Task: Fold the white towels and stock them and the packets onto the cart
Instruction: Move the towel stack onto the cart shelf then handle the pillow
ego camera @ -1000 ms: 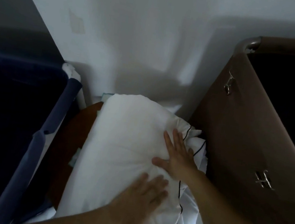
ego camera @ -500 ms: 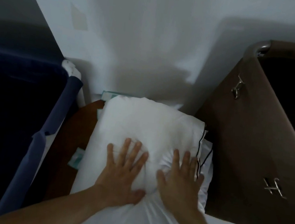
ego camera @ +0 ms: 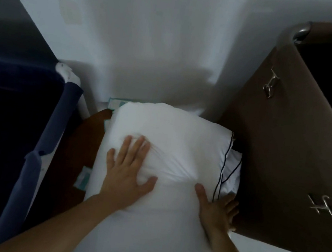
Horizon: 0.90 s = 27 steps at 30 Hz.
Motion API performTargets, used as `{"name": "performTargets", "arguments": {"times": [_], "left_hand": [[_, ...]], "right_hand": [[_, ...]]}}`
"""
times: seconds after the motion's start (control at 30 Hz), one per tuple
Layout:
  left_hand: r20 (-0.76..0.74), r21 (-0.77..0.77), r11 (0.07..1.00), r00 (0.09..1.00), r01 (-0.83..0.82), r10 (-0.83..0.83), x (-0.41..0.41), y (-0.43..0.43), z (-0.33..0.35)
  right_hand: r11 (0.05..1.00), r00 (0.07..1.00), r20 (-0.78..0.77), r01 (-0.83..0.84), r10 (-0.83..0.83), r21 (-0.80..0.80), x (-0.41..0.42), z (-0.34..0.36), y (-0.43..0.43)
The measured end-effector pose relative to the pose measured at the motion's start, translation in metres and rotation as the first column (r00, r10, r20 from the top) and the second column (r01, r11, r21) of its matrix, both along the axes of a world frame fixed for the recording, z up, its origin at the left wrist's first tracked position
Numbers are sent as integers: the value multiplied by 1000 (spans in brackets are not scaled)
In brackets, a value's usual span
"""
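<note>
Under our left hand (ego camera: 128, 172) sits the white linen bundle (ego camera: 172, 133), plump and creased where the flat palm and spread, straight fingers press it down. Dark piping (ego camera: 224, 166) trims its right edge, where our right hand (ego camera: 215, 211) lies open, thumb on top and fingers slipped down the side. That side is tight: the brown cart panel (ego camera: 285, 153) with its metal hooks (ego camera: 271, 85) stands just beside those fingers. Left of our left hand a strip of wooden surface (ego camera: 87, 136) shows bare, with a teal packet (ego camera: 82, 180) poking out from beneath the bundle, then a navy fabric bag (ego camera: 34, 160). Beyond both hands the bundle nearly meets the white wall (ego camera: 151, 38).
</note>
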<state>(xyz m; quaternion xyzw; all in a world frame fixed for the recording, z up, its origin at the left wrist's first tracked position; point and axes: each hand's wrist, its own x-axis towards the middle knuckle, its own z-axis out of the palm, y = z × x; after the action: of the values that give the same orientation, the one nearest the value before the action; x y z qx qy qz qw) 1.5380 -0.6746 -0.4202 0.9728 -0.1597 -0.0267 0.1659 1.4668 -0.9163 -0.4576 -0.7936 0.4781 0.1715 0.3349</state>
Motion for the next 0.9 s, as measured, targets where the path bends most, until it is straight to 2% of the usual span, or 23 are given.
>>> {"name": "performTargets", "arguments": {"times": [0.07, 0.1, 0.17, 0.2, 0.3, 0.4, 0.47, 0.6, 0.73, 0.9], "left_hand": [[-70, -62, 992, 992, -111, 107, 11, 10, -1], [-151, -117, 969, 968, -219, 200, 18, 17, 0], [-402, -264, 837, 844, -479, 356, 35, 33, 2], [-507, -304, 770, 779, -561, 368, 42, 40, 2], [-625, -372, 694, 719, -616, 303, 49, 49, 0], [-741, -501, 506, 650, -702, 169, 46, 62, -11], [-790, -485, 450, 596, -750, 142, 43, 73, -19], [-842, -445, 440, 532, -780, 91, 40, 78, -25], [-858, -412, 451, 504, -792, 103, 41, 81, -27], [-818, -429, 477, 554, -767, 154, 36, 67, -19]], "right_hand": [[996, 999, 19, 39, -41, 76, 5, -2, 0], [992, 997, 34, 59, -63, 116, 8, -4, -1], [980, 992, 71, 87, -101, 178, 10, -11, -5], [975, 990, 78, 97, -114, 201, 10, -15, -9], [967, 988, 58, 124, -140, 224, 11, -27, -20], [975, 994, 23, 100, -106, 197, 16, -32, -29], [973, 994, 11, 104, -108, 208, 19, -35, -31], [942, 977, 114, 140, -182, 307, 15, -47, -33], [900, 973, 134, 115, -187, 420, 19, -43, -41], [843, 965, 162, 90, -206, 531, 25, -32, -48]]}}
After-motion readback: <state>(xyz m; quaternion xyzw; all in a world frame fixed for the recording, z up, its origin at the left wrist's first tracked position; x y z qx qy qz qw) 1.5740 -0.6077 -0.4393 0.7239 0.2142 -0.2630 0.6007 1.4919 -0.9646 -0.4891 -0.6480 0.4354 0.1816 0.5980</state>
